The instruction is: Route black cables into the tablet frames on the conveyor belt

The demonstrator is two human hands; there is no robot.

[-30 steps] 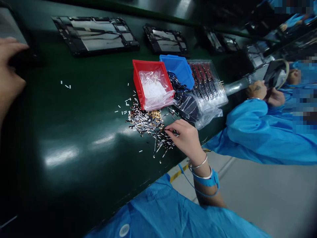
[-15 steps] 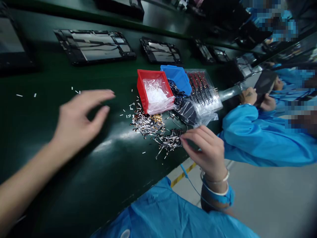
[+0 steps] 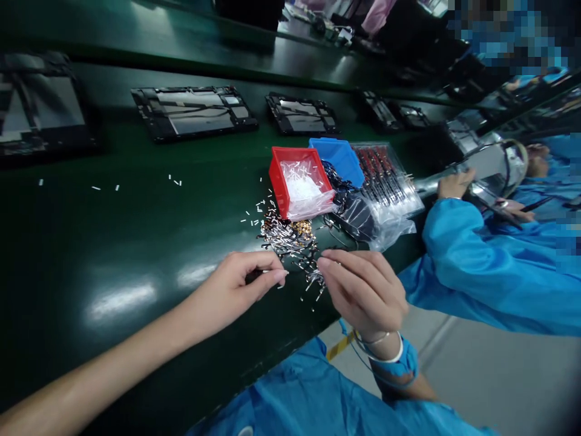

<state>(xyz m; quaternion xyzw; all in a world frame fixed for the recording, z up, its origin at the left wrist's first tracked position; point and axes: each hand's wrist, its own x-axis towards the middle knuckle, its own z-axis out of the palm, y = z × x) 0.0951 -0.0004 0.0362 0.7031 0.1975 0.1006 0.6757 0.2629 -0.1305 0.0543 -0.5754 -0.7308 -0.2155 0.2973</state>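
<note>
Left hand and right hand curl inward, apart; grips unclear | cable pile between and beyond | bench edge under right, surface stretching left.

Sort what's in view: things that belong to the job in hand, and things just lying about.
Likely the job:
pile of small cables, close to both left hand and right hand
perhaps the red bin beside it

Apparently just lying about:
scattered white pieces
blue bin
flat devices
</note>
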